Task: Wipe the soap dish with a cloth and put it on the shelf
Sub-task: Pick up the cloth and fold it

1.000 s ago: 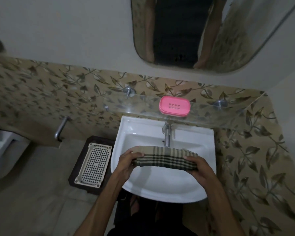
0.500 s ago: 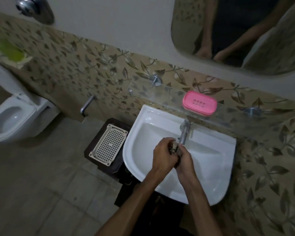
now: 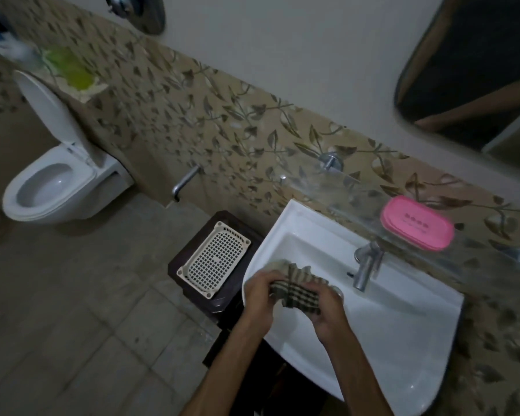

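The pink soap dish [image 3: 417, 223] is seen at the right of the frame, resting flat on the glass shelf [image 3: 351, 187] that is fixed to the leaf-patterned wall tiles. It is well apart from the fingers, up and to the right of both hands, with the chrome tap [image 3: 366, 265] standing between them. The checked cloth [image 3: 297, 288] is bunched just below the centre of the frame, over the left rim of the white washbasin [image 3: 403, 319]. It is gripped at its left end by the left hand [image 3: 260, 295], whose fingers are curled closed around the fabric, and at its right end by the right hand [image 3: 327, 313], whose fingers are likewise closed on it. Left of the basin, a cream perforated tray [image 3: 213, 259] is laid on a dark stool [image 3: 192, 265]. A white toilet [image 3: 51, 184] with its lid raised is seen at the left, and a mirror [image 3: 475, 70] at the upper right.
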A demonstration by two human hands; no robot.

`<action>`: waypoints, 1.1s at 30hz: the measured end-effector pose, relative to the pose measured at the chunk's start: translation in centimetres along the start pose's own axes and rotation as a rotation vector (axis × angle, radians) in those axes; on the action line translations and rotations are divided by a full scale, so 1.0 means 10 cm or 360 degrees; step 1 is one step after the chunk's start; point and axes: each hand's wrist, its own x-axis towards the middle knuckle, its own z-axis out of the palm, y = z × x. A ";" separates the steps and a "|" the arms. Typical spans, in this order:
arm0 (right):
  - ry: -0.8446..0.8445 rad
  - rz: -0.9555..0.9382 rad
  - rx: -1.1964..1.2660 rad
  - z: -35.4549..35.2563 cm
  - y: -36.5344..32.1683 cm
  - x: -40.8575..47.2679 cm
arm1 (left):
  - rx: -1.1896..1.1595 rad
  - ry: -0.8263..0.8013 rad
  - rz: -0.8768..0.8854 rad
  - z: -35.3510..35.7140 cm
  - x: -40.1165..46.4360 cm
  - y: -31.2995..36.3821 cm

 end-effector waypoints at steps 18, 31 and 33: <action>-0.0256 -0.0530 -0.2088 2.70 0.66 2.84 | 0.0613 0.0696 0.0068 -2.34 2.78 0.64; -0.0456 -0.1034 -0.3286 2.70 1.07 3.34 | 0.2242 0.0468 0.0747 -2.57 3.32 0.04; -0.0656 -0.0952 -0.3481 2.68 1.19 3.37 | 0.2514 0.0174 0.1008 -2.48 3.44 -0.01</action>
